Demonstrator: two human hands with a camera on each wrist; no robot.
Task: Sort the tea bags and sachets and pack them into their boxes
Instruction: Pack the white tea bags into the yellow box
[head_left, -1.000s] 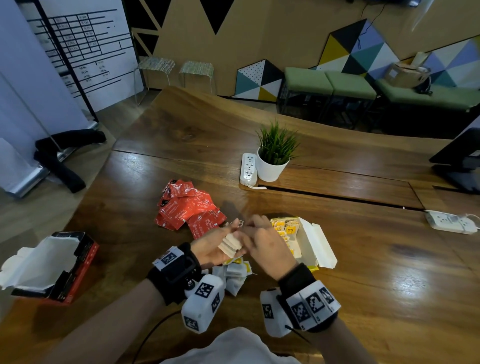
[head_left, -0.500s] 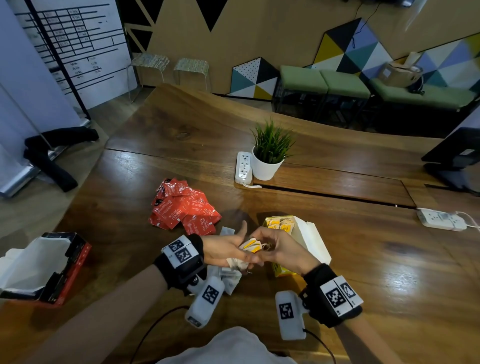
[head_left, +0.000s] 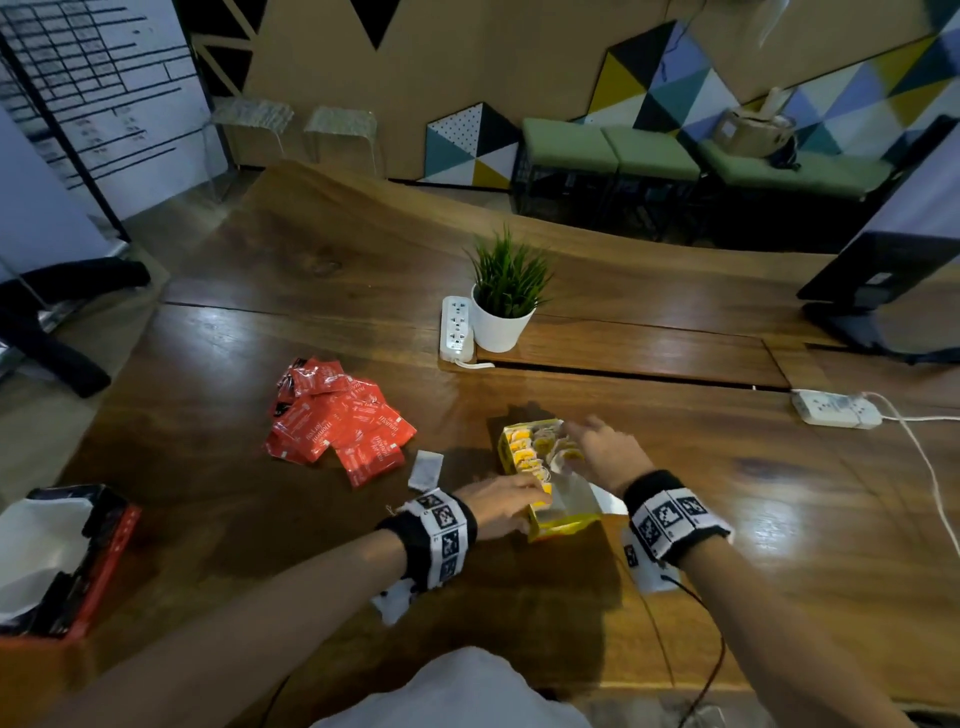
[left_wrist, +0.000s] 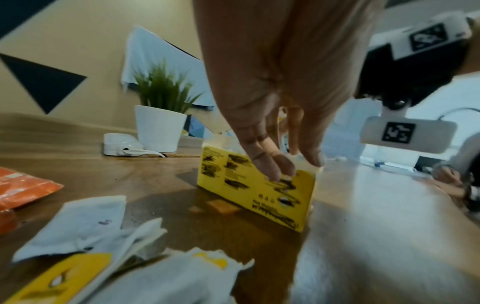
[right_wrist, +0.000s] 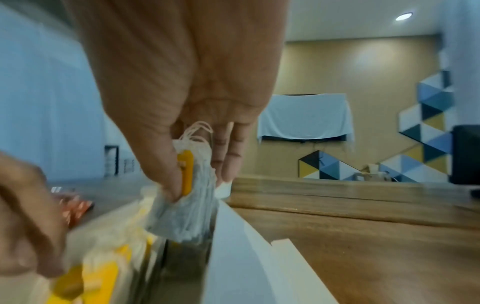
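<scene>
An open yellow box (head_left: 563, 525) (left_wrist: 249, 189) stands on the table with tagged tea bags (head_left: 527, 449) packed in a row inside. My left hand (head_left: 511, 512) (left_wrist: 293, 166) pinches the box's near wall, fingers outside and thumb at the rim. My right hand (head_left: 576, 436) (right_wrist: 197, 189) is over the box's far end and pinches a small bundle of tea bags (right_wrist: 182, 214) with a yellow tag, low between the box walls. Red sachets (head_left: 337, 426) lie heaped to the left. One loose tea bag (head_left: 426, 470) lies beside them; more loose tea bags (left_wrist: 85, 222) lie under my left wrist.
An open red box (head_left: 67, 561) with a white liner sits at the table's left edge. A potted plant (head_left: 506, 306) and a power strip (head_left: 457, 327) stand behind the yellow box. Another power strip (head_left: 836, 410) with a cable lies far right, near a monitor base (head_left: 878, 322).
Both hands left the spot over the loose tea bags and went right to the yellow box. The right hand carried its tea bags into the box; the left took hold of the box wall.
</scene>
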